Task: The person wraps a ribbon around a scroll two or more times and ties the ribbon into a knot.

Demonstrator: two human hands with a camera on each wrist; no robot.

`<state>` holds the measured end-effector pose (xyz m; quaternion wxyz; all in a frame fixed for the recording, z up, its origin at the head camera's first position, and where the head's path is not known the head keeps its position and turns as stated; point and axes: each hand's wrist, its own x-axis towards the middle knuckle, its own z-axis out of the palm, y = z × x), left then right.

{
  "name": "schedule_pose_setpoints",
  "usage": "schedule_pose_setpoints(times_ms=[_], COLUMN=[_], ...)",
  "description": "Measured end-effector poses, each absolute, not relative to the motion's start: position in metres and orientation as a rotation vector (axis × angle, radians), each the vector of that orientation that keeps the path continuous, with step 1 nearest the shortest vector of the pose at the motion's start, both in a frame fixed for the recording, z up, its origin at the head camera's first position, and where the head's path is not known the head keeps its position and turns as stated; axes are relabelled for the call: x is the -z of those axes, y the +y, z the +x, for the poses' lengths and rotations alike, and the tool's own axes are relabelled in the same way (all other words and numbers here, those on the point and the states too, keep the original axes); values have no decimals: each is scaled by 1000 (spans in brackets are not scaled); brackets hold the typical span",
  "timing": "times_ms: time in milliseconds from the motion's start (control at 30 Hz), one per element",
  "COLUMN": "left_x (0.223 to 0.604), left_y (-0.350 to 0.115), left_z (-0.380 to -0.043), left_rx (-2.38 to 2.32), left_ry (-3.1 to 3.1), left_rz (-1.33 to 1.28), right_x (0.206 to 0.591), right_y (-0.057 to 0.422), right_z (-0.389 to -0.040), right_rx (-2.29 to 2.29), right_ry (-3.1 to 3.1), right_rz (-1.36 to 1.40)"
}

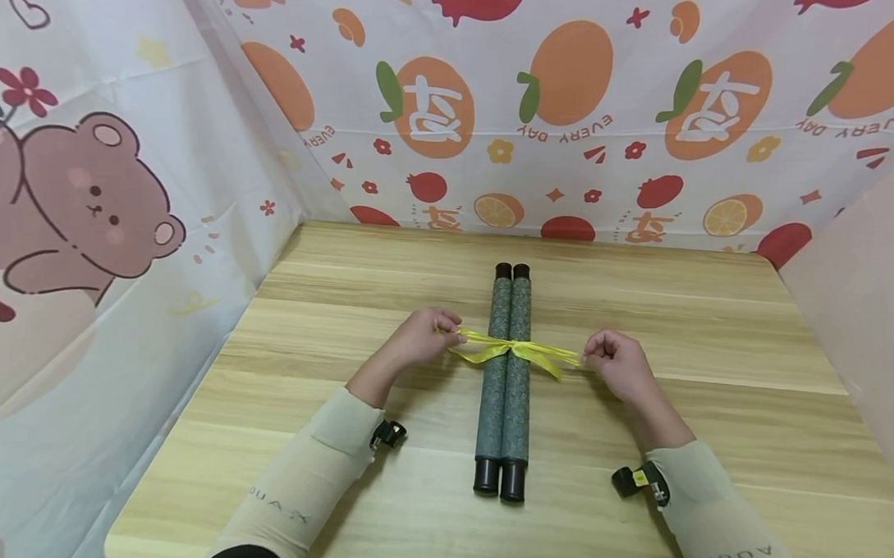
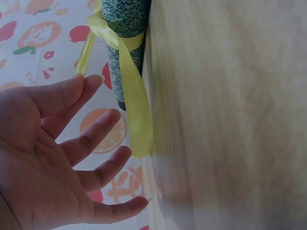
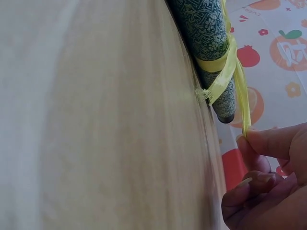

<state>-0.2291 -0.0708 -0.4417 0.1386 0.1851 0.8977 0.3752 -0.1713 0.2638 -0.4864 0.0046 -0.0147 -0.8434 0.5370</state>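
A scroll (image 1: pixel 493 404) with two green patterned rolls and black end knobs lies lengthwise on the table. Round its middle goes a yellow ribbon (image 1: pixel 518 347), knotted on top, with strands drawn out to both sides and loose tails hanging. My left hand (image 1: pixel 428 337) pinches the ribbon's left strand between thumb and index finger; its other fingers spread apart in the left wrist view. On the opposite side, my right hand (image 1: pixel 621 365) pinches the right strand between thumb and index finger, the remaining fingers curled in. Both strands look taut in the head view.
The pale wooden table (image 1: pixel 321 488) extends around the scroll on every side. A fruit-print cloth (image 1: pixel 496 149) hangs behind its far edge, and a bear-print cloth (image 1: pixel 223 140) hangs on the left. Small black cameras (image 1: pixel 388 435) are strapped at both wrists.
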Motion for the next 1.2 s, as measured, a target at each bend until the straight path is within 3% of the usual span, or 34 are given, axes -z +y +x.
schedule_pose_setpoints(times_ms=[633,1200], left_x=[439,430], left_y=[-69,-87], left_z=[-229,-238], left_rx=[-1003,-1098], left_ry=[2684,2749], left_rz=[538,382], right_x=[485,470], right_y=[263,277], right_z=[-174,-179], right_rx=[-1655,-1601], right_ry=[-2680,-2743], right_rz=[-66,-74])
